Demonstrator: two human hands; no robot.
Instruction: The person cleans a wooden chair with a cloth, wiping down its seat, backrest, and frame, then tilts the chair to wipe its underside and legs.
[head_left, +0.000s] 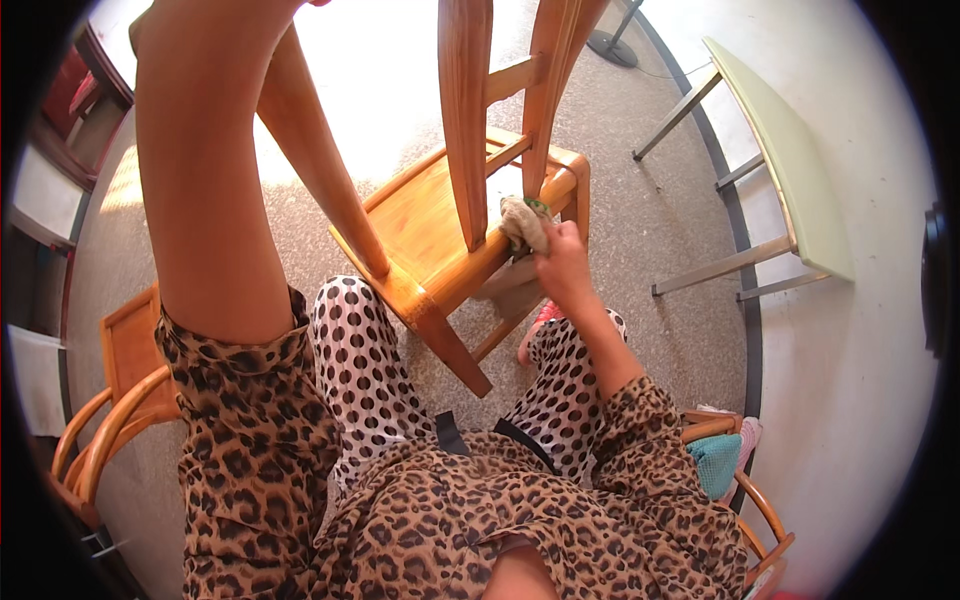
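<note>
A varnished wooden chair (420, 214) stands in front of me, its back slats and posts rising toward the camera. My right hand (562, 262) grips a beige, damp-looking cloth (525, 223) bunched at the foot of a back slat, against the rear edge of the seat. Part of the cloth hangs below that edge. On the left, my bare forearm reaches up along a back post (319, 142). Only a bit of my left hand shows at the top edge, so its grip is hidden. My knees in polka-dot trousers (360, 360) flank the near chair leg (454, 352).
Against the right wall stands a pale green table (787, 150) with metal legs. A round stand base (611, 49) with a cord is beyond it. Another wooden chair (131, 352) is at left. Behind my right elbow, a teal cloth (714, 461) lies on a wooden chair (769, 525).
</note>
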